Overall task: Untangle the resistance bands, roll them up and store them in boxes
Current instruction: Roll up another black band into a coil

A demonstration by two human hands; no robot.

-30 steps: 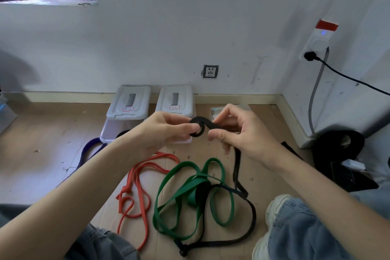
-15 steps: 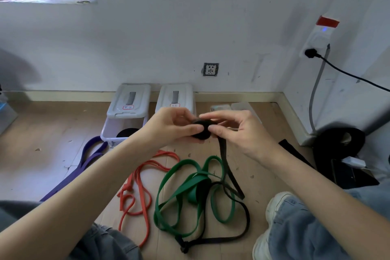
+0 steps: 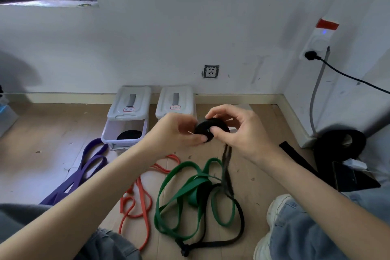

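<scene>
Wooden floor (image 3: 52,133) near the wall carries the open box (image 3: 124,131); above it, left hand (image 3: 179,131) and right hand (image 3: 238,131) fingers pinch the black band roll (image 3: 209,127), whose trailing tail, looped through the green band (image 3: 190,186), may snag and loosen the coil.

I pinch a half-rolled black band (image 3: 211,129) between my left hand (image 3: 179,133) and right hand (image 3: 236,131); its loose tail hangs to the floor (image 3: 42,164), crossing the green band (image 3: 179,188). Beside lie the orange band (image 3: 135,202) and purple band (image 3: 84,171). An open box (image 3: 124,133) holds a black roll.
</scene>
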